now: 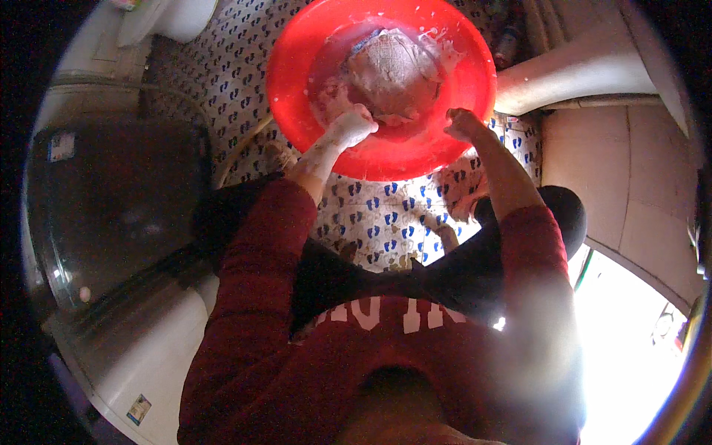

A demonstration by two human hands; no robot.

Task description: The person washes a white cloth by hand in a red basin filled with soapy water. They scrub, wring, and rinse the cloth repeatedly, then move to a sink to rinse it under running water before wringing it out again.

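Note:
A round red plastic basin (286, 67) stands on the floor before me, with soapy water in its bottom. Bunched in the middle of it is a wet, pale checked cloth (395, 69), with a blue patch at its upper left edge. My left hand (355, 128) is a closed fist over the near left of the basin, just beside the cloth, and no object shows in it. Over the basin's near right rim, my right hand (464, 124) hangs with curled fingers, apart from the cloth. What its fingers enclose is hidden.
The tiled floor (384, 217) bears blue footprint patterns, with my bare feet on it near the basin. A dark-topped appliance (122, 206) stands at the left. To the right are a white ceramic fixture (578, 78) and a pale panelled surface (589, 161). Bright light enters at lower right.

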